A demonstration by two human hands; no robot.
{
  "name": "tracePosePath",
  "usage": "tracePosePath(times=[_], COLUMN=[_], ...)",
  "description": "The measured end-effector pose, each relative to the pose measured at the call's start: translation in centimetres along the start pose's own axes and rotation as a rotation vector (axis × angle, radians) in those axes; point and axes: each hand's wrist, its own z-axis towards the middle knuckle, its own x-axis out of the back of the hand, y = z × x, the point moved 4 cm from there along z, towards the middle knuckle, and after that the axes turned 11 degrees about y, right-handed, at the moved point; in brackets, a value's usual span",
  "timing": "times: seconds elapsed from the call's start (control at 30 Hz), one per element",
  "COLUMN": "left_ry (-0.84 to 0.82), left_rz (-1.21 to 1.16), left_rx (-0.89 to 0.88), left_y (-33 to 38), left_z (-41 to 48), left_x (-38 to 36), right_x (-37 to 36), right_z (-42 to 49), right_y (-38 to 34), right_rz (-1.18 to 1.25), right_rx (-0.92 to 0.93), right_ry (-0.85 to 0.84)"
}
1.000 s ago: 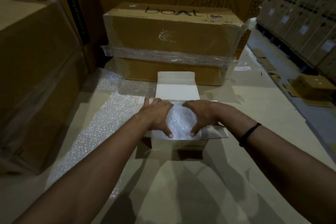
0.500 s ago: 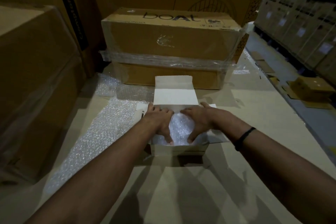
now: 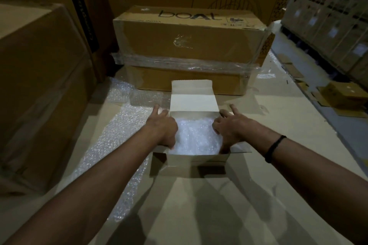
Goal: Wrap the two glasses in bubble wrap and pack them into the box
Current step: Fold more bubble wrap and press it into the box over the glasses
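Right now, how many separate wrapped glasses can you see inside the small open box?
0 separately: the small open box shows only one mass of bubble wrap, between the left hand and the right hand. Any glasses are hidden under it.

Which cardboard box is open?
The small pale cardboard box between the hands, lid flap up, bubble wrap inside. The big brown "boAt" carton behind it is shut and film-wrapped.

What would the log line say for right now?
stage: packing | left hand: on box left edge | right hand: on right edge | bubble wrap bundle: inside | lid flap: open
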Motion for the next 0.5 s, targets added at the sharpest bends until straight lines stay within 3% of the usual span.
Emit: tracePosePath(times=[0.13, 0.27, 0.5], left_ry=[0.041, 0.058, 0.054], left_rz=[0.024, -0.139, -0.123], left_rx=[0.03, 0.068, 0.095], left_y=[0.9, -0.3, 1.2], left_z=[-0.1, -0.9, -1.5], left_x=[-0.4, -0.1, -1.1], right_x=[0.0, 0.7, 0.3], right_z=[-0.4, -1.5, -1.7], right_y=[-0.1, 1.3, -0.2], right_rz=[0.004, 0.12, -0.025], right_rx=[-0.014, -0.072, -0.02], right_ry=[-0.001, -0.028, -0.024])
